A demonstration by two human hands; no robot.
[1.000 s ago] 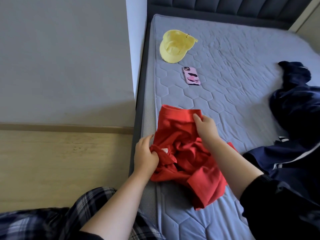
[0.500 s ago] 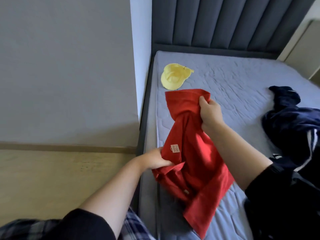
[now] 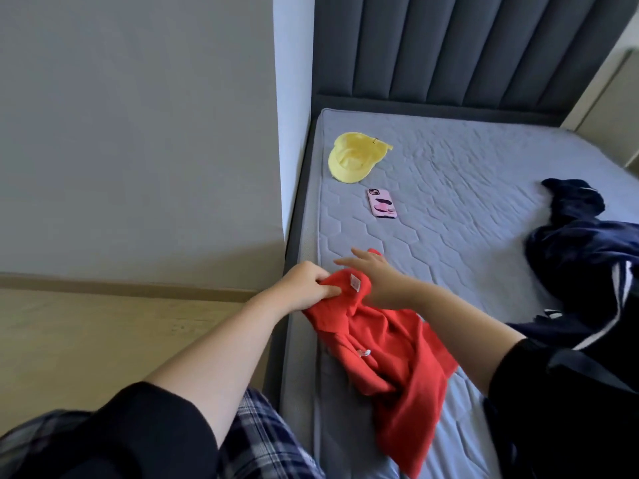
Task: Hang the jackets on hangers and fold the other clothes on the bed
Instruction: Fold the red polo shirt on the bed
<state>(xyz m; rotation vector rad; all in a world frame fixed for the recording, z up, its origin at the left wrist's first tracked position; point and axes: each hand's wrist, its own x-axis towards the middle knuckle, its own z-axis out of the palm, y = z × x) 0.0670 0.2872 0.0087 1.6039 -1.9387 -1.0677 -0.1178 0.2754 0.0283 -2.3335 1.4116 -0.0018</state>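
Grey wall [image 3: 138, 133] at 10 o'clock, pale wooden floor [image 3: 103, 340] laid at 8 o'clock, dark channelled headboard [image 3: 466, 46] set at 1 o'clock, grey quilted mattress [image 3: 466, 202] spread below it, beige furniture [image 3: 615, 108] glimpsed at 2 o'clock.

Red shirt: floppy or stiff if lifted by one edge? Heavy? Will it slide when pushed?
Likely floppy: the red shirt bunches and creases below where the left hand grips it. Probably light: the cloth looks thin and folds over itself easily. If pushed, it would likely wrinkle up rather than slide on the quilted mattress.
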